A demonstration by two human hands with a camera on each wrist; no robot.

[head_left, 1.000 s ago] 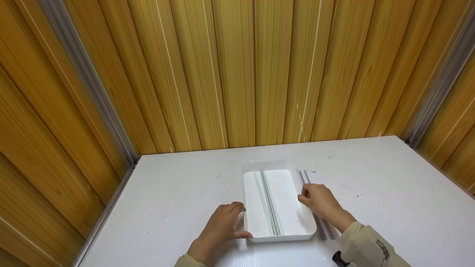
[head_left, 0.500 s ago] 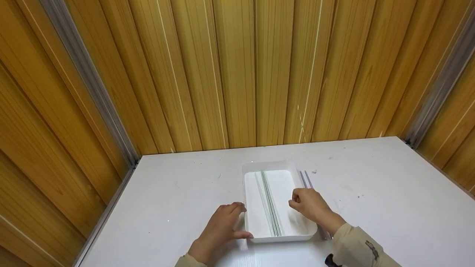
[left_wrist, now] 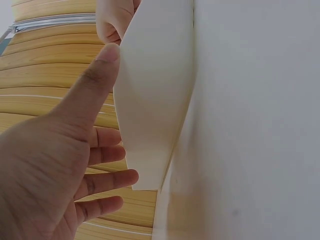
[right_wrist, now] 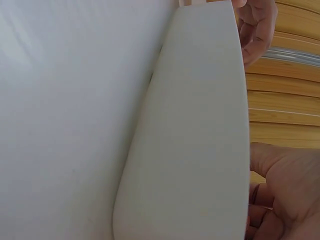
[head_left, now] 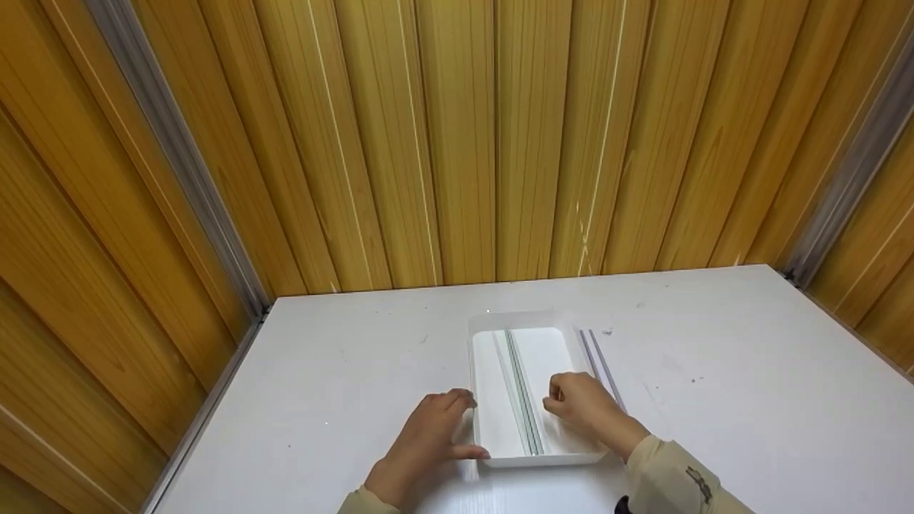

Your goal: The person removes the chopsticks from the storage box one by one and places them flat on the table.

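Observation:
In the head view my left hand (head_left: 430,435) rests against the left side of a white rectangular tray (head_left: 539,462), its thumb at the near corner and its fingers along the side wall. Up close in the left wrist view, the thumb touches the tray rim while the fingers lie spread. Over the right half of the tray is my right hand (head_left: 587,408), fingers curled and thumb near the index finger. I see nothing in it. Just left of it, thin greenish clear sticks (head_left: 523,392) lie lengthwise in the tray. The tray wall partly hides the right hand in the right wrist view.
Two thin purplish sticks (head_left: 603,368) lie on the white table (head_left: 371,357) beside the tray's right wall, their near ends hidden by the right arm. Wood-patterned panels (head_left: 457,143) stand behind the table and at both sides.
My right hand has moved left and slightly nearer, from above the tray's right edge and the purplish sticks to inside the tray's outline. The left hand and tray have stayed put.

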